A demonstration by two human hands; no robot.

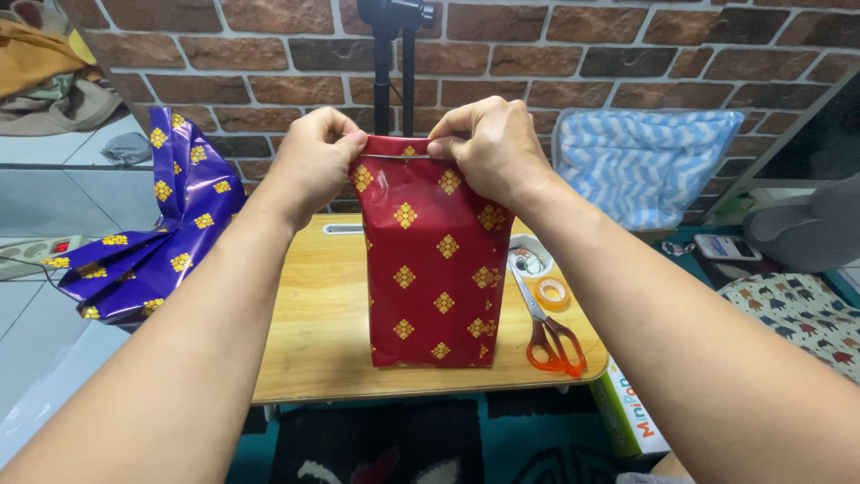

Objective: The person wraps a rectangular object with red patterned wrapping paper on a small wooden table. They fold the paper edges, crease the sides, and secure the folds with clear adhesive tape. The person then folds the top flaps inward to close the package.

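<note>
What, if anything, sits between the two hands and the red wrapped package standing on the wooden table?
Nothing visible does. The left hand and right hand both already pinch the folded top edge of the red wrapped package, which stands upright on the wooden table. The scissors and tape roll lie off to its right, clear of the hands.

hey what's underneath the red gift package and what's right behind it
The red package stands upright on the wooden table, held at its top by the left hand and the right hand. Behind it rises a black stand; the stand's foot is hidden.
</note>
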